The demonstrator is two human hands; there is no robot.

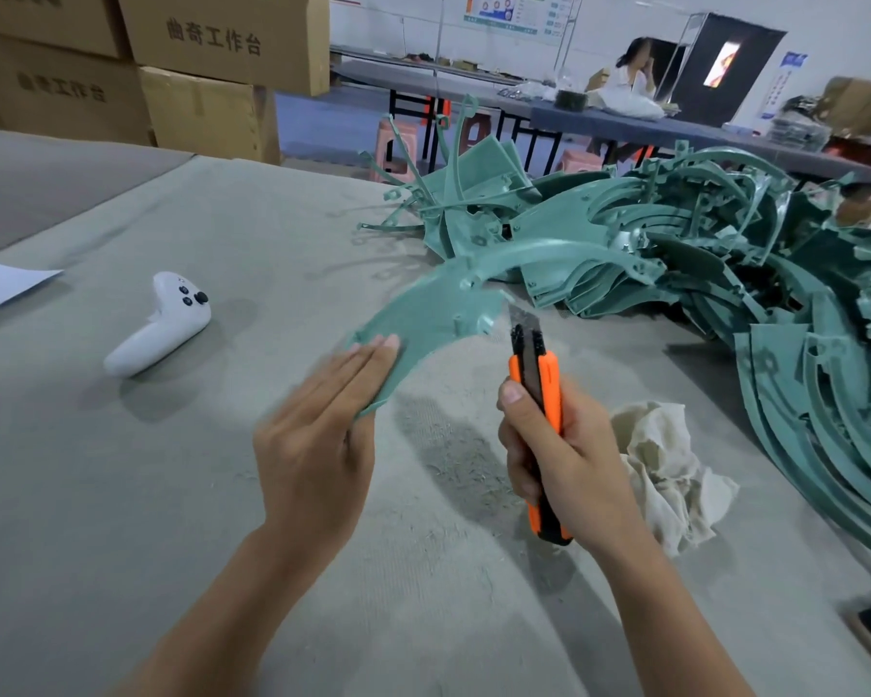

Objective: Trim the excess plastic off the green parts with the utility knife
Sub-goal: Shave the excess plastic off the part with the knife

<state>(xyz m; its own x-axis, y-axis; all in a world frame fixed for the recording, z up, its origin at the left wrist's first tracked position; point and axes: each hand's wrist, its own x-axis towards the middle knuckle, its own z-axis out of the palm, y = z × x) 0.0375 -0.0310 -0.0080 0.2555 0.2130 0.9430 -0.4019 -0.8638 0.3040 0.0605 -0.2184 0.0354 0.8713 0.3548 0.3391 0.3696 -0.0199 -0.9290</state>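
Head view: thin, light, prob. bendy green part is steadied at its near end by straight fingers of left hand; utility knife is gripped in right hand, blade just beside part's edge. Part best held close to cut.

曲奇工作台 printed on upper cardboard box, same characters on left cardboard box

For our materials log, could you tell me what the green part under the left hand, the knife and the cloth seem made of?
Green part: likely moulded plastic, satin sheen, raised bosses. Utility knife: glossy orange handle, probably plastic; dull grey blade, seemingly metal. Cloth: off-white fabric, matte, softly crumpled.
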